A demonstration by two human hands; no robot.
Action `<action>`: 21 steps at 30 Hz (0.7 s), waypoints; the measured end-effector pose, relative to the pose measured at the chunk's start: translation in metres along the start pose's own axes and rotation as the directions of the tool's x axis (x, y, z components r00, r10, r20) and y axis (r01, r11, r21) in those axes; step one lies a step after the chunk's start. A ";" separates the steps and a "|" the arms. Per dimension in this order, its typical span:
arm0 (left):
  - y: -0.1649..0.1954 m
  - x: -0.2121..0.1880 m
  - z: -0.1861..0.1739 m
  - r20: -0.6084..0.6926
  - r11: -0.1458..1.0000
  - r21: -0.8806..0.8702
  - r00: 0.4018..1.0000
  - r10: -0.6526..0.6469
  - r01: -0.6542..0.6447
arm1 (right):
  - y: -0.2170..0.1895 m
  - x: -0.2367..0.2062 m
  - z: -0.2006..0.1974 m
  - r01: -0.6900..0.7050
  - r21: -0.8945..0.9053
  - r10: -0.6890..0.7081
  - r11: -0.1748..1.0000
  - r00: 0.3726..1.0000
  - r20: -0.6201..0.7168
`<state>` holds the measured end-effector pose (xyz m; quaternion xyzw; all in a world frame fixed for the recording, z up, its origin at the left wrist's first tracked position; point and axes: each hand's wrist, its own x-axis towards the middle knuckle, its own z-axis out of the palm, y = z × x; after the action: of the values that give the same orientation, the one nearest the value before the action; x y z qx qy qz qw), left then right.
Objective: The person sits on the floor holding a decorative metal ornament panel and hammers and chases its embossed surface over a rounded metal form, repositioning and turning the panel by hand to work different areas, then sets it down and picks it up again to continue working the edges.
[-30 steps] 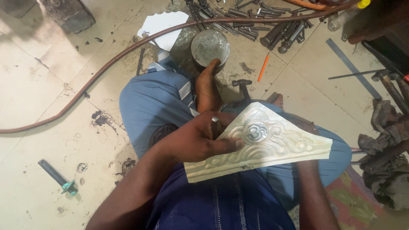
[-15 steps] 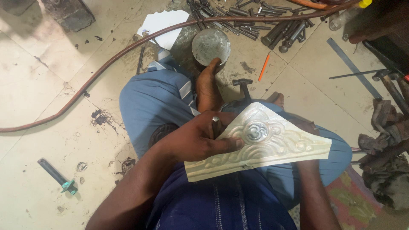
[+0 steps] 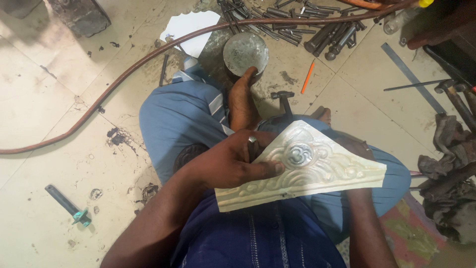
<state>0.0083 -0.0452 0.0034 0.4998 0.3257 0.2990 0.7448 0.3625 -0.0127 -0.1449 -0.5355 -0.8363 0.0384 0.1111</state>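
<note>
My left hand (image 3: 233,161) grips the left part of a pale, embossed triangular metal sheet (image 3: 317,168), thumb lying across its face; a ring shows on one finger. The sheet is held over my lap, above my blue trousers (image 3: 178,119). My right forearm (image 3: 364,228) runs up under the sheet's right half. My right hand (image 3: 355,145) is mostly hidden behind the sheet, so its grip cannot be seen. My bare foot (image 3: 243,99) rests against a round metal block (image 3: 245,52) on the floor ahead.
A hammer (image 3: 283,101) lies beside my foot. Several steel punches (image 3: 297,27) are piled at the top, with an orange pencil (image 3: 308,78) and a metal ruler (image 3: 411,77). A brown hose (image 3: 124,74) crosses the tiled floor. A small chisel (image 3: 67,204) lies left; rags (image 3: 451,188) right.
</note>
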 end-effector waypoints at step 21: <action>-0.012 0.008 -0.009 -0.094 0.993 0.086 0.993 -0.072 0.080 | -0.011 -0.012 -0.004 -0.200 0.164 0.217 0.966 0.972 -0.093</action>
<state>0.0079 -0.0381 -0.0115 0.5058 0.3908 0.2779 0.7171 0.3587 -0.0283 -0.1407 -0.6119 -0.7623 0.0845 0.1931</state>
